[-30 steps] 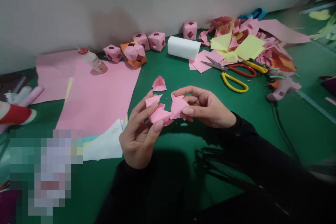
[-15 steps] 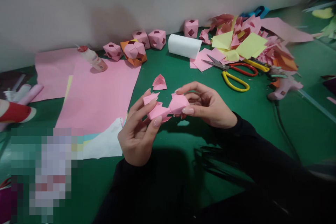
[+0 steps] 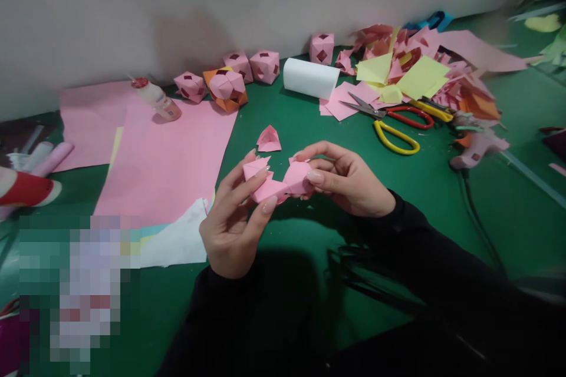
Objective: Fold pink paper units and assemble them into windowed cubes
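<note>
Above the green table, my left hand (image 3: 236, 221) grips a pink folded-paper assembly (image 3: 270, 188) between thumb and fingers. My right hand (image 3: 349, 179) pinches a pink folded-paper piece (image 3: 295, 178) at the assembly's right end. The two paper parts meet at their lower edges, with a notch between them at the top; whether they are joined I cannot tell. Just beyond my fingers a small loose pink folded piece (image 3: 269, 139) stands on the table. Some of the right fingers are hidden behind the paper.
Finished-looking pink paper balls (image 3: 264, 66) line the wall, one with orange parts (image 3: 227, 94). Scissors (image 3: 375, 113), a white roll (image 3: 311, 78), paper scraps (image 3: 424, 70) and a corded glue gun (image 3: 480, 147) lie right. Pink sheets (image 3: 168, 159) and a small bottle (image 3: 157, 100) are left.
My right hand has shifted slightly left with its piece, bringing it closer against the assembly. My left hand has barely moved.
</note>
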Motion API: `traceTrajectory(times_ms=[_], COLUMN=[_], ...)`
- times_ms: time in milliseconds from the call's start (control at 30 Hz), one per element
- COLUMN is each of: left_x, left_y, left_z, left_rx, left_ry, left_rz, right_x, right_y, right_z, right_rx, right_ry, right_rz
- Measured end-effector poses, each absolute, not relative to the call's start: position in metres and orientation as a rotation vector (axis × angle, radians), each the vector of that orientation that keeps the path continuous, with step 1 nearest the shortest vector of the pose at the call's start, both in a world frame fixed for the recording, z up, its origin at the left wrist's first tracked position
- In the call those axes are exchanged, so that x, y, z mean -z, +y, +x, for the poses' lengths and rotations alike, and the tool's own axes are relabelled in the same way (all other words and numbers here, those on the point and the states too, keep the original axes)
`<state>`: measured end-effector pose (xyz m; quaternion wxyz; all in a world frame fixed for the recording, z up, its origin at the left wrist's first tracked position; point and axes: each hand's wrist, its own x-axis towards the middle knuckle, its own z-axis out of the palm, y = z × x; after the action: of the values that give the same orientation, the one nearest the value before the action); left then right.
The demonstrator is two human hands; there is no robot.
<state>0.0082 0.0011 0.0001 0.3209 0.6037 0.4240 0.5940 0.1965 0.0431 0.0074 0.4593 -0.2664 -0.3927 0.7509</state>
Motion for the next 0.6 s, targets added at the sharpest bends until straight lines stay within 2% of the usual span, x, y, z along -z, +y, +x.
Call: traceTrajectory(times_ms=[600], left_x=[0.003], left_y=[0.0054], left_z=[0.0055], left_rx=[-1.558], left_ry=[1.103], left_rz=[1.737], right_x=[-0.0033], right_y=[0.0448], right_z=[0.195], right_rx=[-1.912], right_ry=[-0.909], right_rz=[-0.648])
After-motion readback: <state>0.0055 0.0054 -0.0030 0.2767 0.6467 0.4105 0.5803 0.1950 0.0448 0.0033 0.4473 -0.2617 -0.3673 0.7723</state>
